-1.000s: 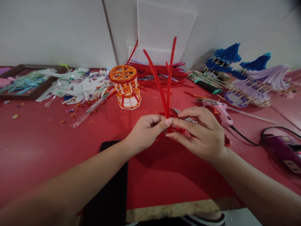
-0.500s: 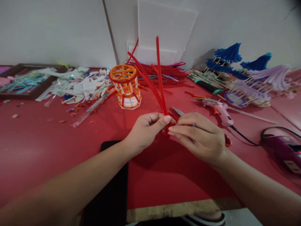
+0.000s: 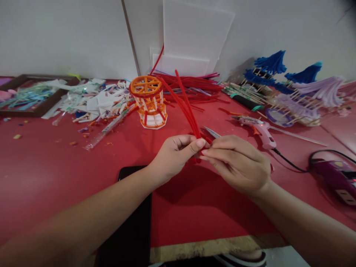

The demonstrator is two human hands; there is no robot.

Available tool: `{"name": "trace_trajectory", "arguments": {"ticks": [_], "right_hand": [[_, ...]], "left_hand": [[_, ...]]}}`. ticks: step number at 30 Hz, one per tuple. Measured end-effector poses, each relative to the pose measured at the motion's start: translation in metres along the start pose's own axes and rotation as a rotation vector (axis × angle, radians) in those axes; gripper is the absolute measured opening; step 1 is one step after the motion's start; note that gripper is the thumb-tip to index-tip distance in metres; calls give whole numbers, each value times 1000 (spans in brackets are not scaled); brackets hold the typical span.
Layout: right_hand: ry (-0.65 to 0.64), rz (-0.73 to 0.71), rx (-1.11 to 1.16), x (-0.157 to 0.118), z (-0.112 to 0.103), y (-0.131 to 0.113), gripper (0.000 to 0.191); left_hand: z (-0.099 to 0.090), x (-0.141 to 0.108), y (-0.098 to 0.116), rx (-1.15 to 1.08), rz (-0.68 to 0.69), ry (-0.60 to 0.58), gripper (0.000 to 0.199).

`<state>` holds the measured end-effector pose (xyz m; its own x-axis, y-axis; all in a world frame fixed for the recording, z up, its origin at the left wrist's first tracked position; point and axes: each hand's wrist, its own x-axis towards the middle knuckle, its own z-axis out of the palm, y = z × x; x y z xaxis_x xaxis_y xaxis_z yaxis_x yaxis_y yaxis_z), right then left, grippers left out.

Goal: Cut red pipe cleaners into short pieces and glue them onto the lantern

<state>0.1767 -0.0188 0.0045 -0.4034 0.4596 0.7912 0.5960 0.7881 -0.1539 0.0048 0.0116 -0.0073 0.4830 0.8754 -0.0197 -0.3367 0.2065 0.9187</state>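
Several red pipe cleaners (image 3: pixel 185 105) rise from between my hands, leaning up and to the left. My left hand (image 3: pixel 178 155) pinches them near their lower part between thumb and fingers. Close against it on the right, my right hand (image 3: pixel 239 161) has its fingertips pressed together on the lower red stems, partly hiding them. The pointed metal blades of a pair of scissors (image 3: pixel 211 132) show just above my right fingers. Behind the stems stands an orange and white openwork tower (image 3: pixel 148 102).
A pink glue gun (image 3: pixel 265 137) and a purple device (image 3: pixel 333 178) lie at the right. Blue and lilac roofed models (image 3: pixel 308 92) stand at the back right. Scraps (image 3: pixel 97 104) and a brown frame (image 3: pixel 39 111) are at the left, a black phone-like slab (image 3: pixel 128 222) in front.
The upper ends of the red pipe cleaners have swung down and to the left, closer together. Both hands have shifted slightly right, still at the stems.
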Motion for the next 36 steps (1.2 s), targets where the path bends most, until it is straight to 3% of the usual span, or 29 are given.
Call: {"name": "trace_trajectory", "arguments": {"ticks": [4,8,20,25,28,33,36], "right_hand": [[26,33,-6,1,2,-4,13],[35,88,-10,3,2,-7,12],[41,73,-39,6,3,-9,14],[-80,376,209,6,2,-11,6],[-186,655,494,5,3,-13,20],[-173,926,714,3,9,-12,21],[-202,1130,1044,3,12,-10,24]], "left_hand": [[-1,-1,1,55,21,-48,38],[-2,0,1,79,19,-21,40],[-3,2,0,119,53,-27,40],[-3,1,0,159,123,54,36],[-3,1,-1,107,115,44,35],[-2,1,0,79,74,-17,35],[-2,1,2,91,89,-40,34]]}}
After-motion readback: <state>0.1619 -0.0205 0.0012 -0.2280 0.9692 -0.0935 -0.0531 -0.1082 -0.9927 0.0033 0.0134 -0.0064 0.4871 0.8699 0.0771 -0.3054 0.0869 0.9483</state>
